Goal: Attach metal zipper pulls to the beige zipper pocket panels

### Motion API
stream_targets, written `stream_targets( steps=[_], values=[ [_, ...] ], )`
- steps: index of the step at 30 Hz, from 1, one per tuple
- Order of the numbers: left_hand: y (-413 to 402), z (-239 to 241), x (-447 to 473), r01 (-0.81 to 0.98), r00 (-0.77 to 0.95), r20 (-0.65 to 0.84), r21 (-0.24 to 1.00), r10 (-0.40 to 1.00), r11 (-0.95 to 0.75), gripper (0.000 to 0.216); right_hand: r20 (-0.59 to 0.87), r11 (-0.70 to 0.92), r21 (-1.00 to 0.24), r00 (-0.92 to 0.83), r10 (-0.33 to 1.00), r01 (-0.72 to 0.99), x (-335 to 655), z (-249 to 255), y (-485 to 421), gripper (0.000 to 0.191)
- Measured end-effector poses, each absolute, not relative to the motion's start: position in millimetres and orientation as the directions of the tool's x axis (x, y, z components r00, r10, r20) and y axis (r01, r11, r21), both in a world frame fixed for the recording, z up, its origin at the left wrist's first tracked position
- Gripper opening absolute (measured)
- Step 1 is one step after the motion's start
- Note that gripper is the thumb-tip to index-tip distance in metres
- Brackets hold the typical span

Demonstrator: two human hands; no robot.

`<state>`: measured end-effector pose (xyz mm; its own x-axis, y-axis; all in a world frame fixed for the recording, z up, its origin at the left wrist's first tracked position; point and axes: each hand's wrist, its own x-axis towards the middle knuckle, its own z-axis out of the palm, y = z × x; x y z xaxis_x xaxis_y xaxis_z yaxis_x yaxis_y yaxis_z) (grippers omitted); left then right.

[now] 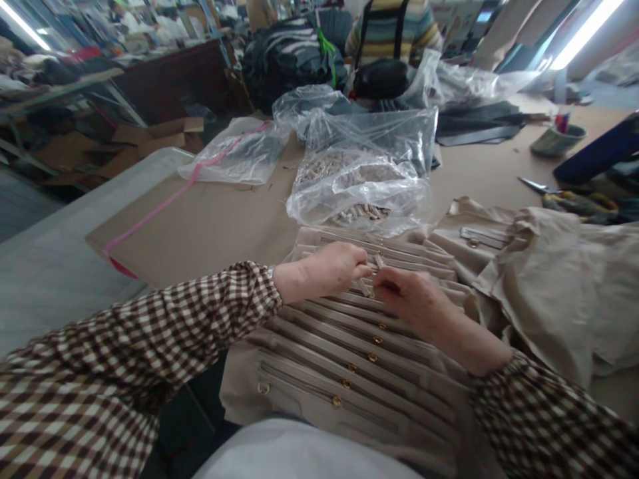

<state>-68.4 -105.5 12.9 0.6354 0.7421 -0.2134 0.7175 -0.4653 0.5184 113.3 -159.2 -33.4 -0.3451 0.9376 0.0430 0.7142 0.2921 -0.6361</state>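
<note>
Beige fabric pieces [299, 392] with zippers and gold rings [337, 400] lie overlapped in rows before me. Over the upper rows, my left hand [327, 271] is closed in a pinch. My right hand [419, 299] pinches close beside it, fingertips nearly meeting the left ones. Between the fingertips shows a small beige zipper pull [379, 261], which both hands seem to work on; the fingers partly hide it. Another narrow beige strip [363, 287] shows just below the left fingers.
Beyond the rows sits a clear plastic bag [364, 179] of small beige strips. More beige fabric [559, 266] is heaped at the right, with scissors [539, 186] and a cup [558, 140] behind. A pink strip [164, 199] crosses the table's left side. A person [394, 33] stands beyond.
</note>
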Motion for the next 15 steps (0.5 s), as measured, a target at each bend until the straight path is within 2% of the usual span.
stream_targets(
  steps=[3,5,7,10,12,15],
  values=[
    [-108,18,-65,0.569,0.511,-0.268,0.817,0.817,-0.088,0.021,0.126,0.217,-0.906,-0.26,0.957,0.362,98,-30,-163,0.004],
    [-113,20,-60,0.398,0.462,-0.337,0.905,0.821,0.148,0.021,0.118,0.133,-0.989,-0.186,0.975,0.07,87,-29,-164,0.011],
    [-118,20,-53,0.24,0.446,-0.379,0.923,0.811,0.3,0.022,0.111,0.097,-0.987,-0.113,0.987,-0.127,78,-29,-164,0.017],
    [-126,21,-45,0.096,0.403,-0.405,0.91,0.821,0.403,0.026,0.166,0.167,-0.968,0.019,0.986,-0.187,71,-29,-165,0.018],
    [-129,23,-41,0.047,0.389,-0.404,0.906,0.828,0.421,0.028,0.207,0.216,-0.968,0.083,0.975,-0.13,70,-27,-167,0.017],
    [-130,29,-41,0.011,0.431,-0.416,0.89,0.801,0.456,0.024,0.246,0.25,-0.967,0.082,0.966,-0.054,72,-18,-173,0.017]
  ],
)
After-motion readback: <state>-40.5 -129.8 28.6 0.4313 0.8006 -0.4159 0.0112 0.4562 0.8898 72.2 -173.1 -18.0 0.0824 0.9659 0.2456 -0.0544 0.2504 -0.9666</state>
